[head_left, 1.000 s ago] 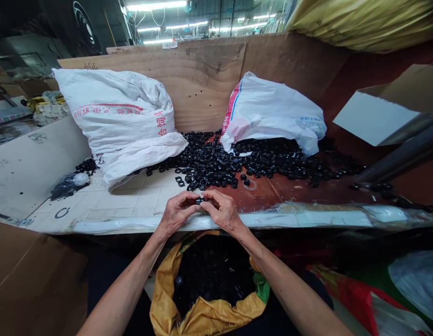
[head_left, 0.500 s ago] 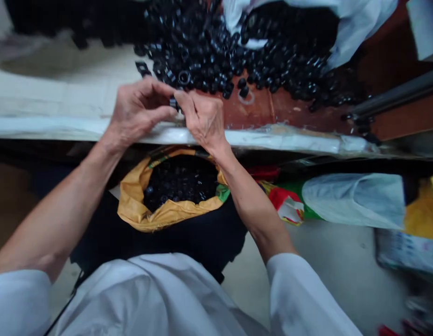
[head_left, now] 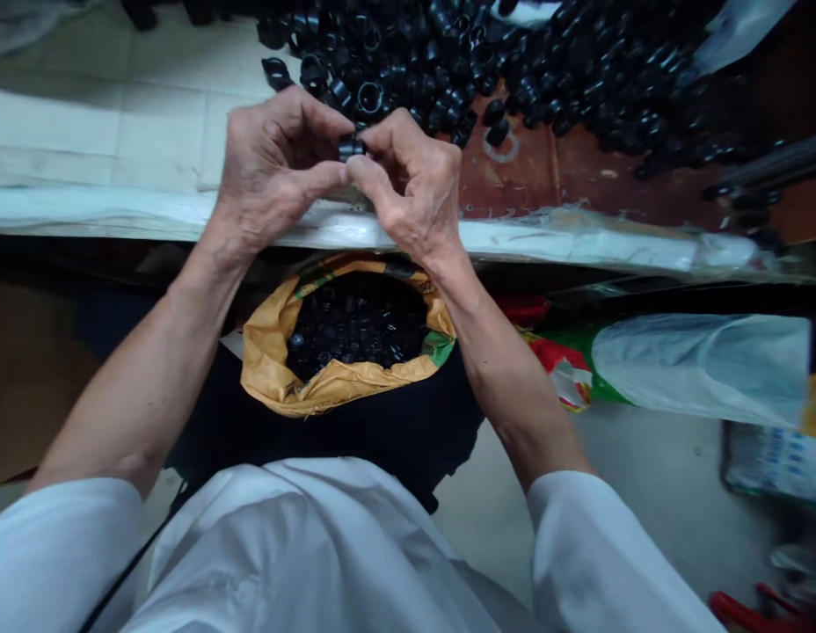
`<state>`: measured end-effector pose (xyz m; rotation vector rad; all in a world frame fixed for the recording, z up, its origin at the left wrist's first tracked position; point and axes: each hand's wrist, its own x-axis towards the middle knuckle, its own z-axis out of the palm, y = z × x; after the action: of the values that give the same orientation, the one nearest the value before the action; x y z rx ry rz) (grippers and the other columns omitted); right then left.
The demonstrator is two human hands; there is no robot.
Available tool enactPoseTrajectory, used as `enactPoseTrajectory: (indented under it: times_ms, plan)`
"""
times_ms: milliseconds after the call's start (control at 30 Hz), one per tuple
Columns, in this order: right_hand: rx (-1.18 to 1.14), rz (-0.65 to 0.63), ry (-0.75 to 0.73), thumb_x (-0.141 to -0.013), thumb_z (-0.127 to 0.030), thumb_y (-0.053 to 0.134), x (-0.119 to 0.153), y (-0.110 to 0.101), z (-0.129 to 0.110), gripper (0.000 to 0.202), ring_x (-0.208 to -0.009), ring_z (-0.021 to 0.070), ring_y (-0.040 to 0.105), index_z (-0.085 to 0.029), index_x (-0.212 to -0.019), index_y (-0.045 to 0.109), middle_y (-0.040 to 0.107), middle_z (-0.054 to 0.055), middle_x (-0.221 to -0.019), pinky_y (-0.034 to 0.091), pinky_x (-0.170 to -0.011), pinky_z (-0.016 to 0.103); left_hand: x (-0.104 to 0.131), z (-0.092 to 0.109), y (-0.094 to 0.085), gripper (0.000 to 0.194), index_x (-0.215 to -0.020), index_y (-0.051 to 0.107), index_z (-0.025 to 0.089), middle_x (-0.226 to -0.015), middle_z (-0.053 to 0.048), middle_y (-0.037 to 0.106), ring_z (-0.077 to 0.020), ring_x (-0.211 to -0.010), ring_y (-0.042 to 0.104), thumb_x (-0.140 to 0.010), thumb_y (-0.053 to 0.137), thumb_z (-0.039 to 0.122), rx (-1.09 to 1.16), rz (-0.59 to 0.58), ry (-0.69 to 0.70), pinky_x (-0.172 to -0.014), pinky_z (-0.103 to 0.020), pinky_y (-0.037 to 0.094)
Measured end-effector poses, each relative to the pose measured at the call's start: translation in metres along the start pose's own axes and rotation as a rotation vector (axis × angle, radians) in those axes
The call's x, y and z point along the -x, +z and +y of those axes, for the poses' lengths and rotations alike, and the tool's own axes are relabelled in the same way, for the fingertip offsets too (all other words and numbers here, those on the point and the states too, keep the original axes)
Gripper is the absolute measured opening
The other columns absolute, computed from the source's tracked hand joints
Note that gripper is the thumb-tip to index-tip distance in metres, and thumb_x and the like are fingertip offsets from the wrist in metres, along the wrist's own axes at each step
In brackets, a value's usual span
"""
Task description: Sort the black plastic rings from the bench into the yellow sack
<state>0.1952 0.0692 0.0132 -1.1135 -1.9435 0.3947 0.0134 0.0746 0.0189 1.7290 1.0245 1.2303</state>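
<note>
Two bare hands, the left (head_left: 269,171) and the right (head_left: 418,189), close on one small black part (head_left: 349,148) above the worktable's pale front edge (head_left: 527,239). Apparently light, stiff plastic, perhaps slick on its glossy curve, it looks unlikely to break and best pinched at its rims. The part sits between both sets of thumbs and fingertips, above an open yellow sack (head_left: 266,352) of dark pieces (head_left: 355,321).

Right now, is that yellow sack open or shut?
Open. The yellow sack has its mouth spread wide, showing small black parts inside.
</note>
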Motion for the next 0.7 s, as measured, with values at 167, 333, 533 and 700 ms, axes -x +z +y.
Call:
enactPoseTrajectory:
  times_ms: [167,333,533,700]
  plan:
    - [-0.116,0.028,-0.026,-0.097,-0.044,0.062,0.001,0.003,0.005,0.025,-0.067,0.0114,0.051,-0.021,-0.087,0.064,0.059,-0.001,-0.075,0.044,-0.070,0.028,-0.001,-0.004,0.000,0.042,-0.098,0.069,0.013,-0.091,0.000,0.074,-0.0176,-0.093,0.073,-0.066,0.091,0.030,0.077,0.045,-0.080,-0.094,-0.041,0.059]
    - [-0.177,0.122,-0.054,-0.098,-0.038,0.059,-0.001,0.005,0.005,0.024,-0.065,0.0135,0.055,-0.019,-0.085,0.066,0.059,-0.002,-0.069,0.044,-0.067,0.028,0.003,-0.005,-0.003,0.042,-0.098,0.072,0.016,-0.086,-0.001,0.074,-0.0177,-0.084,0.073,-0.067,0.090,0.039,0.123,0.046,-0.065,-0.081,-0.031,0.061]
    - [-0.209,0.094,-0.051,-0.096,-0.032,0.057,-0.004,0.007,0.003,0.021,-0.064,0.0157,0.057,-0.021,-0.081,0.066,0.061,0.000,-0.069,0.045,-0.065,0.027,0.004,-0.002,-0.011,0.033,-0.099,0.073,0.017,-0.091,-0.003,0.075,-0.0168,-0.083,0.070,-0.073,0.086,0.033,0.108,0.042,-0.147,-0.081,-0.029,0.059]
    - [-0.255,0.073,-0.100,-0.097,-0.029,0.054,-0.004,0.006,0.000,0.015,-0.074,0.0191,0.062,-0.022,-0.094,0.067,0.066,0.005,-0.083,0.049,-0.073,0.031,0.003,0.005,-0.013,0.030,-0.097,0.073,0.016,-0.094,-0.004,0.075,-0.0181,-0.086,0.070,-0.073,0.084,0.031,0.114,0.021,-0.171,-0.083,-0.030,0.058]
